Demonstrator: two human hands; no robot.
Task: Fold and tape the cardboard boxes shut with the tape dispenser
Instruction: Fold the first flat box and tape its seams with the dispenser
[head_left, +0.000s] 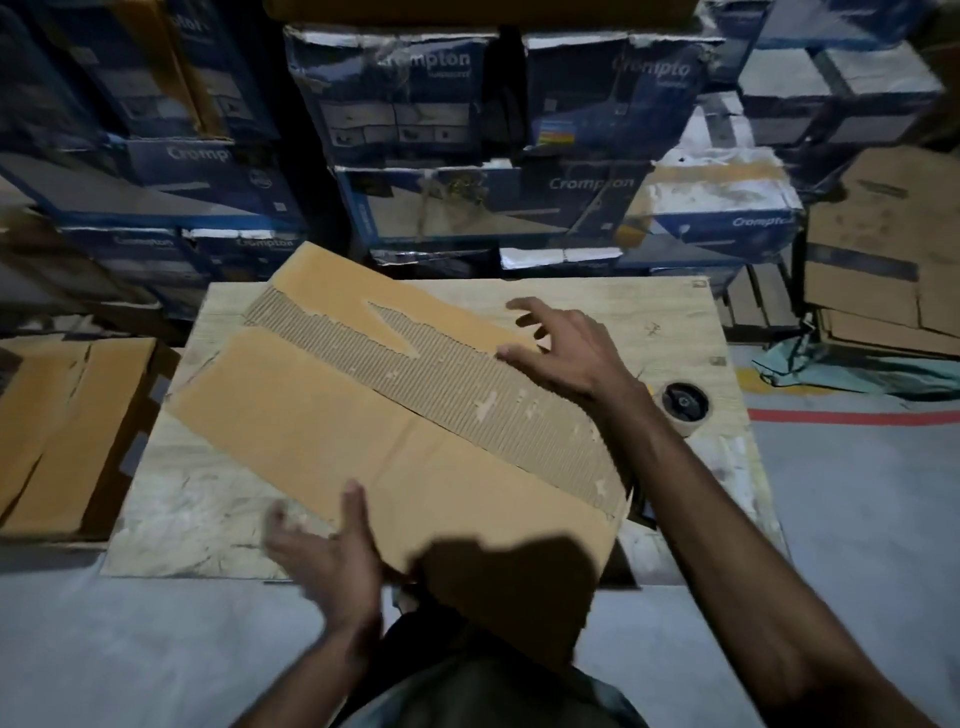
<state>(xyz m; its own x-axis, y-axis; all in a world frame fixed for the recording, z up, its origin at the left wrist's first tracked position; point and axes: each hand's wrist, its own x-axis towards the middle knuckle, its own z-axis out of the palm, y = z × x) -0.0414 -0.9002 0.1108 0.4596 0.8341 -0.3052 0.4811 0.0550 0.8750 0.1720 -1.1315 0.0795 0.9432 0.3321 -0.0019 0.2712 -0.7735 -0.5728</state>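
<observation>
Lying flat and askew on the wooden table (654, 317), flattened cardboard box (322, 415) with torn corrugated strip, left hand (327, 561) at near edge, fingers straight, thumb on top, right hand (561, 348) splayed at far edge, gripping nothing, tape roll (683, 408) near table's right edge, stacked Crompton cartons (415, 104) behind.

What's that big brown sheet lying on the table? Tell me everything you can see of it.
It is a flattened cardboard box, tan and creased, lying askew on the wooden table, its near corner shadowed, past the table's edge. A wide strip of facing is torn away, baring ribbed corrugation. The left hand has its thumb on the near edge; the right hand, fingers spread, is at its far right side.
</observation>
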